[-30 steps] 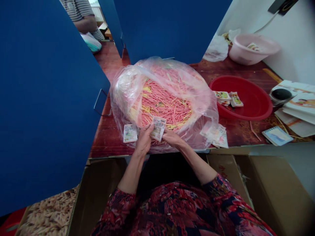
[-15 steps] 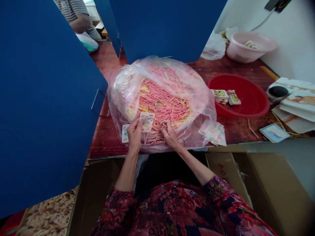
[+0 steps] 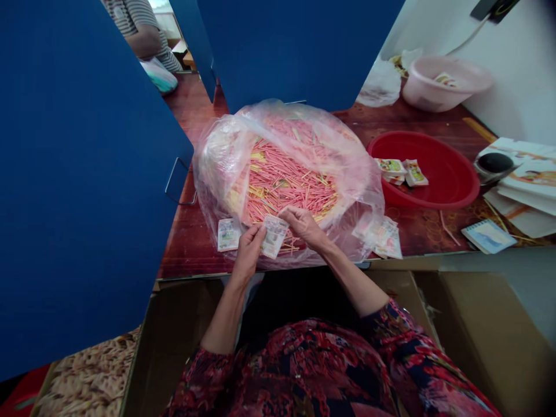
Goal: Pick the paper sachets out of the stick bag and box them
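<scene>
My left hand pinches a small printed paper packet by its left edge. Closed at the packet's upper right corner is my right hand, its fingertips pressed together there; whether thin sticks are also between them is hidden. Both hands are over the front of a large clear plastic bag, which lies open and full of thin pink and yellow sticks. Another printed packet lies left of my left hand, and more packets lie at the bag's right front.
A red basin with several small packs stands to the right, with a pink basin behind it. A small spiral notepad lies by the front edge. Blue panels stand left and behind. Another person's striped sleeve shows beyond.
My right hand has risen from the sticks to the packet's upper corner. My left hand has brought the packet slightly right and down, tilting it.
</scene>
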Motion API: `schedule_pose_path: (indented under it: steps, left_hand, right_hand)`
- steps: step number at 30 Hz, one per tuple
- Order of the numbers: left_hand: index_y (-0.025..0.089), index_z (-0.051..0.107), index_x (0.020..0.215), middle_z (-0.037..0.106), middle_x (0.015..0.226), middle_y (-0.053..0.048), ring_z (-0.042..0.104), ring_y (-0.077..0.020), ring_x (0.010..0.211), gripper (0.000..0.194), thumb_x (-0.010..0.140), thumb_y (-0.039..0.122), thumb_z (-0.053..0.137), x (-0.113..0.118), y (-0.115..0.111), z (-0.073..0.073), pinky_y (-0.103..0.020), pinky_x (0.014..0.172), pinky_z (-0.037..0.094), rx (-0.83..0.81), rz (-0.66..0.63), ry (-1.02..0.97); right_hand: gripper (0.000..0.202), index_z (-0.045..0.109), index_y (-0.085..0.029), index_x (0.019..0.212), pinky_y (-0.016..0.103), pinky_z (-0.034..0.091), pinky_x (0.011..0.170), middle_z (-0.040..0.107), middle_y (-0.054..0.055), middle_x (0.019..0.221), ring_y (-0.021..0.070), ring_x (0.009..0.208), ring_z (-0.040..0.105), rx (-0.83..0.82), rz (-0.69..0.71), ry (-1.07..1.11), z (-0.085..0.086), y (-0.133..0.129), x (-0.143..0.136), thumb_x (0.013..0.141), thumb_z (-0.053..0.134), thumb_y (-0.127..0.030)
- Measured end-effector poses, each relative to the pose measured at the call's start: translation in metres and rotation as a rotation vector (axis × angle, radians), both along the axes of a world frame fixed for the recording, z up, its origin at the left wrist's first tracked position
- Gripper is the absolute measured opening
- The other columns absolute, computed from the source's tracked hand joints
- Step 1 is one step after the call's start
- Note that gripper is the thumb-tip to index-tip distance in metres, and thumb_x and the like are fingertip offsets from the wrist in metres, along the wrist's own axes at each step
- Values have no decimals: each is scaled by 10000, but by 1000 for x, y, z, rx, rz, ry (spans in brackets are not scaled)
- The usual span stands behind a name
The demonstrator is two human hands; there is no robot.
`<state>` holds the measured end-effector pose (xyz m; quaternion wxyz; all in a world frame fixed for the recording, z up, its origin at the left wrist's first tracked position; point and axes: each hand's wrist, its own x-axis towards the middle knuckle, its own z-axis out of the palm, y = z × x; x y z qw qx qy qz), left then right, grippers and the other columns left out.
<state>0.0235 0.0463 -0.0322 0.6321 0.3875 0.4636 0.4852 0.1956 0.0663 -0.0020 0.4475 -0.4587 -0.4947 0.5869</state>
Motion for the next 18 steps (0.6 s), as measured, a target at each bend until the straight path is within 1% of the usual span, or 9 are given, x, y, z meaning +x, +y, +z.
schedule_pose_path:
  steps: [2,3,5,9,12,13,15,16,18]
  left_hand:
    - [167,745,966,725,867,-19,647,-150,772,378,797,505,759,1,-2,2,-246,724,497,10,-19,25]
    - [168,742,972,725,867,-23,649,-155,778,394,804,524,745,1,-2,3,-253,732,498,11,-17,26]
    - [171,730,984,722,860,-24,648,-156,769,417,797,543,746,0,-4,5,-259,730,500,10,-27,27]
    - [170,698,930,695,807,3,599,-127,681,404,725,497,819,-1,-7,4,-231,653,471,23,-56,92]
    - [167,685,818,644,730,22,549,-110,644,356,803,519,737,1,-10,0,-214,623,432,69,-30,152]
    - [167,687,798,631,710,24,538,-108,639,359,833,524,703,2,-12,-1,-211,618,422,86,-18,174]
    - [169,712,811,635,702,23,539,-114,642,372,868,533,656,3,-14,-3,-214,614,421,106,7,214]
    - [171,731,842,656,721,17,557,-122,657,377,873,537,647,3,-15,-5,-220,628,435,111,19,227]
    - [172,765,911,716,800,-6,618,-151,731,386,860,540,659,2,-16,-8,-250,703,484,114,21,250]
  right_hand:
    - [397,578,-196,749,233,317,493,504,-39,630,95,539,420,41,51,-95,5,-1,0,804,699,-570]
    - [390,567,-196,729,238,331,505,510,-37,622,101,547,433,48,50,-117,6,-2,-1,800,703,-555]
    - [388,536,-202,697,245,328,513,485,-44,592,102,539,417,62,23,-139,5,-4,-4,817,681,-541]
    - [376,512,-203,670,246,302,529,449,-49,590,100,557,381,136,-20,-188,-4,-7,-9,837,666,-502]
    - [389,504,-199,642,246,305,544,446,-43,605,102,582,381,161,-44,-178,-7,-10,-13,835,667,-495]
    - [396,503,-200,643,244,308,543,447,-42,612,102,585,383,140,-53,-144,-8,-11,-13,834,670,-505]
    - [382,509,-208,687,234,300,514,431,-52,612,96,555,365,22,-89,0,-7,-12,-12,840,670,-519]
    - [352,513,-214,723,227,299,498,420,-60,613,92,533,352,-60,-119,108,-7,-11,-11,848,670,-503]
    - [252,504,-225,786,218,341,495,412,-73,625,86,505,351,-188,-208,355,-4,-8,-6,860,671,-399]
